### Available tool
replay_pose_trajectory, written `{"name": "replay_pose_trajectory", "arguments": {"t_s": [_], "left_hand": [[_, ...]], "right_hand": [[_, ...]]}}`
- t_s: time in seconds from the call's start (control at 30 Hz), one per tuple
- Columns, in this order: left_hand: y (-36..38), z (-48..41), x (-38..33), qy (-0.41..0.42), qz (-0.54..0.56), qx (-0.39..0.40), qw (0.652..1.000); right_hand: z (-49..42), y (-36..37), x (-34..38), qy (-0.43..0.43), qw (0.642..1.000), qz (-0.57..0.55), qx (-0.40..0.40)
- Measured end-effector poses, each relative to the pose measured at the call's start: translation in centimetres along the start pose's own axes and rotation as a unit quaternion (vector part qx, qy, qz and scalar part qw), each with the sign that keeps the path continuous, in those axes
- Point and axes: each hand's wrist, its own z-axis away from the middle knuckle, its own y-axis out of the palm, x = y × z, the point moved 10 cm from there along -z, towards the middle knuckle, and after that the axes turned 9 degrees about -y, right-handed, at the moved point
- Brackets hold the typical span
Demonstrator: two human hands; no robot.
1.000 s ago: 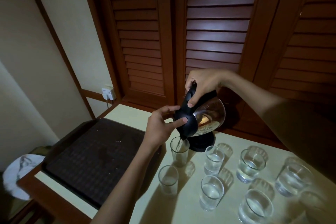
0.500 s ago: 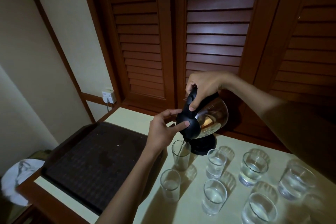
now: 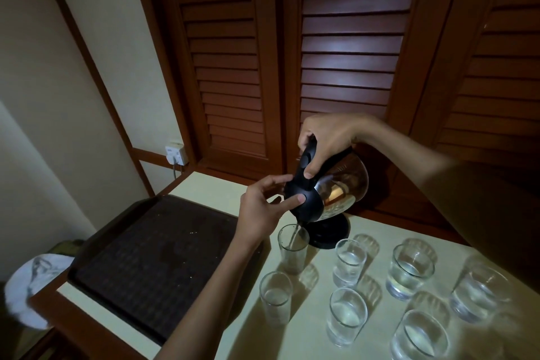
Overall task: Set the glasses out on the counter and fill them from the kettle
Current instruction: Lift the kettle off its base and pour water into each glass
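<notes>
My right hand [image 3: 328, 137] grips the black handle of a glass kettle [image 3: 342, 187] that is tipped to the left. A thin stream of water runs from its spout into a tall glass [image 3: 293, 251] below. My left hand [image 3: 263, 207] rests its fingers on the kettle's black lid. Several more glasses stand on the pale counter [image 3: 309, 330]: a tall one [image 3: 275, 298] in front, others with water [image 3: 349, 261] [image 3: 410, 272] to the right.
The kettle's black base [image 3: 331, 232] sits behind the glass being filled. A dark tray [image 3: 152, 260] lies on the counter's left. Louvred wooden doors [image 3: 347, 52] rise behind. A wall socket [image 3: 175, 154] is at the left, a white bag [image 3: 32, 286] below.
The kettle and both hands stay over the tall glass while water keeps running in. The view has shifted slightly; nothing else moved.
</notes>
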Motion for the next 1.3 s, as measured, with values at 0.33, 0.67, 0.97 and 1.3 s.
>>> {"name": "replay_pose_trajectory", "arguments": {"t_s": [0.33,0.67,0.97,1.3], "left_hand": [[-0.3,0.4,-0.1,0.008,0.002,-0.009,1.0],[-0.5,0.8,0.4,0.01,0.012,-0.015,1.0],[-0.4,0.6,0.5,0.011,0.014,-0.015,1.0],[-0.1,0.6,-0.2,0.031,0.001,-0.015,0.999]], "right_hand": [[-0.2,-0.1,1.1,-0.003,1.0,0.021,0.005],[0.0,0.0,2.1,-0.004,1.0,0.014,0.002],[0.1,-0.1,1.7,-0.007,1.0,0.018,0.002],[0.7,0.1,0.5,-0.009,1.0,-0.026,-0.013]]}}
